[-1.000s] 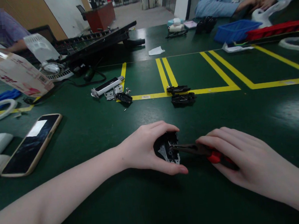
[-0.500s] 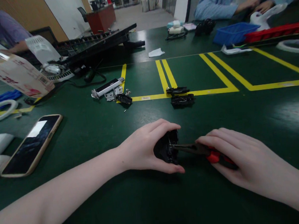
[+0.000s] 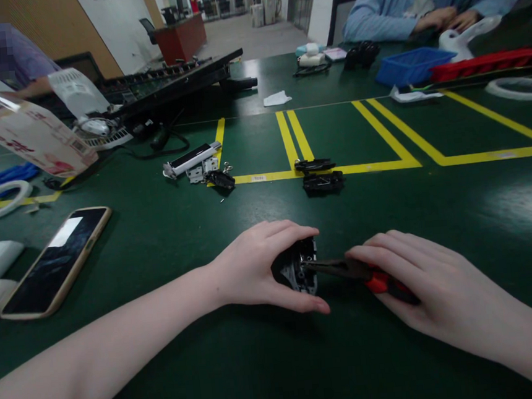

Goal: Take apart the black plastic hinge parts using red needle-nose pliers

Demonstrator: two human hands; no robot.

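Note:
Between the thumb and fingers of my left hand (image 3: 263, 268) is a black plastic housing (image 3: 295, 268), its hollow side turned to the right. Small metal bits glint inside it. My right hand (image 3: 416, 273) grips the red and black handles of long-nose pliers (image 3: 346, 269). The pliers' tips reach into the housing and touch or nearly touch a part there; whether the jaws hold it I cannot tell. Beyond my hands lie two black plastic parts (image 3: 323, 182) by the yellow tape. To their left sit a silver and black bar (image 3: 195, 159), metal brackets (image 3: 202, 169) and a smaller black piece (image 3: 221, 179).
A phone (image 3: 57, 261) lies at the left, near a roll of white tape (image 3: 0, 201) and a paper bag (image 3: 32, 136). Further back are a large black frame (image 3: 181, 86), a blue bin (image 3: 415, 66) and a red strip (image 3: 491, 62). Two other people sit across the table.
The housing has tilted slightly in my left hand, so more of its inside shows. The pliers stay with their tips in it. The whole view has shifted a little.

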